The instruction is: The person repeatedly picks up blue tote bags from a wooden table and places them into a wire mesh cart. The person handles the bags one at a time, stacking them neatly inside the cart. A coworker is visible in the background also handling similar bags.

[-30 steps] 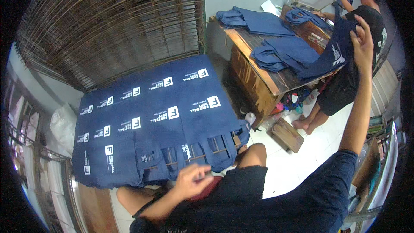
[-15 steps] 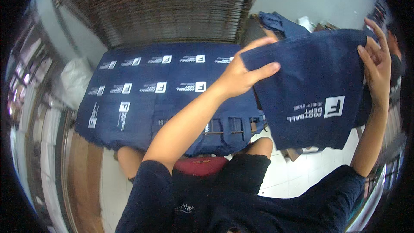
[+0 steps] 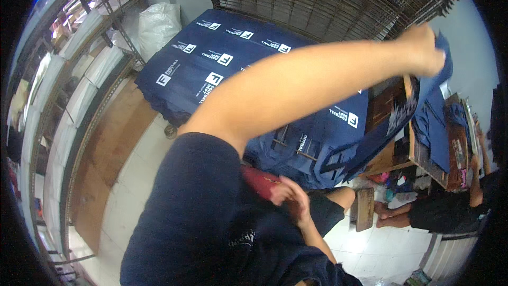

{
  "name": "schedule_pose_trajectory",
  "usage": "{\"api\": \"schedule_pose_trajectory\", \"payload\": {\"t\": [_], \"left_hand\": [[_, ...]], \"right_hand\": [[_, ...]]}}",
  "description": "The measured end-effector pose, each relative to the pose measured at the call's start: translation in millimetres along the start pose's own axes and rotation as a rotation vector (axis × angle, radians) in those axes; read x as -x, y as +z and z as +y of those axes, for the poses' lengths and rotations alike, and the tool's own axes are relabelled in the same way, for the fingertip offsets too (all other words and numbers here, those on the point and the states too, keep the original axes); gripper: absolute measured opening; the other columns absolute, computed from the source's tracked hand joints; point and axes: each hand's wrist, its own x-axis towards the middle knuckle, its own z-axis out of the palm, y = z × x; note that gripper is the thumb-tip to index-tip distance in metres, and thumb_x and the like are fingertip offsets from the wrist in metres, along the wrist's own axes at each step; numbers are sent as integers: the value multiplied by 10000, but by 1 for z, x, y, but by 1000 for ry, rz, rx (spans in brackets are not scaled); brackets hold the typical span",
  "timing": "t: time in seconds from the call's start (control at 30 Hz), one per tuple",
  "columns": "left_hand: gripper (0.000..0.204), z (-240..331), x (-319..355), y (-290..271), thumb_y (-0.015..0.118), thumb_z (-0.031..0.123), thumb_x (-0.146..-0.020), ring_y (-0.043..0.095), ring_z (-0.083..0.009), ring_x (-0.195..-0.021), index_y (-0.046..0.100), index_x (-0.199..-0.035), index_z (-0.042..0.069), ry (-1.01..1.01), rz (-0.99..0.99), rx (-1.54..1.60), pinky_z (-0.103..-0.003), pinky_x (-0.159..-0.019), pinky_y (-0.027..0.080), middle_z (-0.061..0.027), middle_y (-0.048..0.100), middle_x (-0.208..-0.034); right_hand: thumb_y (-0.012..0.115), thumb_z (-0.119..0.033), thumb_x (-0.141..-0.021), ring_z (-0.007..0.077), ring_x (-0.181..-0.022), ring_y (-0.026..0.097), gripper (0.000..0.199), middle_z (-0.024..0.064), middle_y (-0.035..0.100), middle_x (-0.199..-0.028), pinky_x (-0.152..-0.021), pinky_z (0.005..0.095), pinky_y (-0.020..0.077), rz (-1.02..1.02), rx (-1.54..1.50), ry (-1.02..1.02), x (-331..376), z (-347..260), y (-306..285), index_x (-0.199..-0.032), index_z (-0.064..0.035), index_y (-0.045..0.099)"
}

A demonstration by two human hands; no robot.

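My left arm stretches across to the far right, and my left hand (image 3: 423, 52) is closed on the upper end of a navy cloth panel (image 3: 394, 130). The panel hangs from it almost edge-on, its lower part near the right end of the covered work surface. Navy cloth panels with white prints (image 3: 201, 63) lie spread in rows over that surface. Low in front of my body, my right hand (image 3: 293, 198) is off the cloth, fingers loosely bent and apart, nothing visible in it. A dark red item (image 3: 258, 181) lies beside it at my lap.
A wire rack (image 3: 317, 0) stands behind the printed panels. Shelves with white sheets (image 3: 90, 85) and a white plastic bag (image 3: 159, 26) are on the left. At right are a wooden table (image 3: 456, 164) with navy cloth, a wooden stool (image 3: 365, 210) and another person (image 3: 434, 212).
My right hand has let go of the panel and dropped to my lap. My left hand has carried the panel further right. The view has turned right, showing the other person and table.
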Motion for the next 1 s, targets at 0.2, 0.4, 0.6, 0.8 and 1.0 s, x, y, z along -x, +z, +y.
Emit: {"api": "schedule_pose_trajectory", "payload": {"t": [0.2, 0.4, 0.6, 0.8, 1.0], "left_hand": [[240, 10, 38, -98, 561, 148, -813, 618, -207, -719, 621, -906, -66, 106, 175, 305, -323, -666, 493, -140, 642, -821], [146, -95, 138, -176, 592, 80, -776, 563, -124, -736, 622, -834, -50, -26, 672, 365, -272, -685, 460, -28, 612, -802], [335, -255, 283, -168, 646, 105, -743, 619, -217, -837, 599, -1018, -79, -393, 874, -55, -330, -770, 470, -164, 662, -911], [558, -309, 348, -148, 716, 129, -712, 601, -205, -647, 511, -1202, -39, -710, 759, -414, -329, -657, 482, -131, 604, -711], [511, -321, 357, -156, 708, 58, -717, 584, -125, -607, 530, -1192, -8, -735, 784, -397, -272, -583, 473, -64, 549, -679]], "right_hand": [[532, -852, -514, 408, -1280, 348, 1201, 208, 270, -1448, -945, 574, 386, -90, -800, -306, -89, -61, -30, -1439, -155, 214], [603, -432, -844, 159, -941, 567, 431, 43, 606, -1081, -741, 312, 449, 560, -766, -330, -105, -72, -125, -1163, -145, 562], [646, -236, -855, 71, -818, 546, 201, -38, 582, -912, -537, 227, 367, 844, -280, 9, -97, -19, -146, -1018, -149, 567], [617, -251, -881, 114, -843, 557, 235, 3, 590, -991, -501, 258, 432, 881, -43, 176, -91, 18, -153, -1053, -114, 537], [596, -224, -891, 154, -804, 583, 225, 64, 608, -920, -501, 263, 489, 862, -30, 124, -97, 7, -137, -1051, -71, 550]]}}
